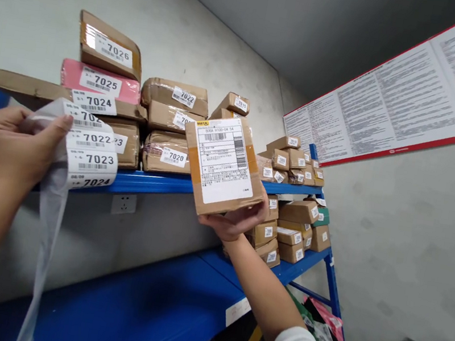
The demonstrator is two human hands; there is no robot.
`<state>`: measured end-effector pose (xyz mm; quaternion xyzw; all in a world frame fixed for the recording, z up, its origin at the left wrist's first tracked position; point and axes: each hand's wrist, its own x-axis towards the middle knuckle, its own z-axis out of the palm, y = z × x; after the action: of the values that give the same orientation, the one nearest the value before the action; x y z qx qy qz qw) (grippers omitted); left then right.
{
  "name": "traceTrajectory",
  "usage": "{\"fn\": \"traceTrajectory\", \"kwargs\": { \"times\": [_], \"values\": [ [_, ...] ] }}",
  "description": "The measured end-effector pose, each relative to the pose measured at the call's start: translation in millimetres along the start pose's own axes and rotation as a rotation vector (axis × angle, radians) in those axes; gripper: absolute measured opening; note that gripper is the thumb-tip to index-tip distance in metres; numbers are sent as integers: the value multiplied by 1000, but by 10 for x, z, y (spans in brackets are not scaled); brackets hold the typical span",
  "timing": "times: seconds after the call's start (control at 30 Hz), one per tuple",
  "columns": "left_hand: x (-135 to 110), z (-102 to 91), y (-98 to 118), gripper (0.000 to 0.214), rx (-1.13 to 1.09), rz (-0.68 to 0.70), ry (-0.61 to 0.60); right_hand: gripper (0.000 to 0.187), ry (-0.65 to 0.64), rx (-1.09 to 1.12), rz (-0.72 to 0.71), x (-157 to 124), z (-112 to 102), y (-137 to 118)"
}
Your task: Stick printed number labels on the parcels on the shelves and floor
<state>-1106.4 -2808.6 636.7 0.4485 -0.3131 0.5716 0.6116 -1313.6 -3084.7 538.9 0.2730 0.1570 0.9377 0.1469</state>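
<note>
While left hand [7, 144] pinches one label strip [91, 159], right hand [234, 223] clasps one parcel [223, 164].

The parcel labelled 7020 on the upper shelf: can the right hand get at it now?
Probably not yet. The right hand is full: its fingers hold a labelled box up, close beside parcel 7020. Nothing else blocks it.

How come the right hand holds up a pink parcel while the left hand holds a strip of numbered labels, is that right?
Not quite. The parcel in the right hand is brown, with a white label, not pink; the pink parcel lies on the top shelf, marked 7025. The left hand does hold the label strip. The head view shows this.
</note>
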Motion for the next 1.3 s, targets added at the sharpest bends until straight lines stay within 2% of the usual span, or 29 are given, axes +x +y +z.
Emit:
{"fn": "traceTrajectory", "kwargs": {
  "times": [0.13,0.23,0.3,0.4,0.5,0.57,0.6,0.67,0.73,0.8,0.87,0.93,1.07,1.2,1.3],
  "values": [
    [3,3,-22,41,-35,139,76,121,5,-32,-10,20,152,-63],
    [10,4,-51,38,-90,152,82,121,-39,-35,50,197,511,-89],
    [19,2,-74,39,-126,162,61,114,-82,27,103,405,985,-69],
    [36,-5,-113,42,-141,182,32,98,-60,164,174,794,2022,-50],
    [54,-11,-152,44,-143,187,-4,110,84,325,332,1115,3052,-173],
    [63,-14,-173,46,-145,184,-7,115,114,403,293,1189,3451,-332],
    [66,-17,-182,46,-141,183,-6,115,113,422,229,1172,3527,-415],
    [69,-28,-195,46,-134,186,-6,117,100,401,78,1033,3449,-551],
    [67,-47,-200,44,-140,193,-18,123,87,314,-5,796,3158,-612],
    [67,-68,-196,44,-151,187,-22,128,55,223,-12,526,2796,-592],
    [70,-82,-189,45,-159,180,-21,123,62,156,10,296,2481,-515],
    [77,-89,-181,48,-171,179,-21,117,103,95,17,154,2262,-422],
    [81,-89,-171,47,-203,171,-21,109,162,28,-21,100,2053,-315],
    [68,-98,-165,46,-221,153,-31,111,163,84,-120,101,1970,-329],
    [61,-112,-158,47,-197,157,-30,112,154,82,-127,83,1934,-354]
  ]
}}
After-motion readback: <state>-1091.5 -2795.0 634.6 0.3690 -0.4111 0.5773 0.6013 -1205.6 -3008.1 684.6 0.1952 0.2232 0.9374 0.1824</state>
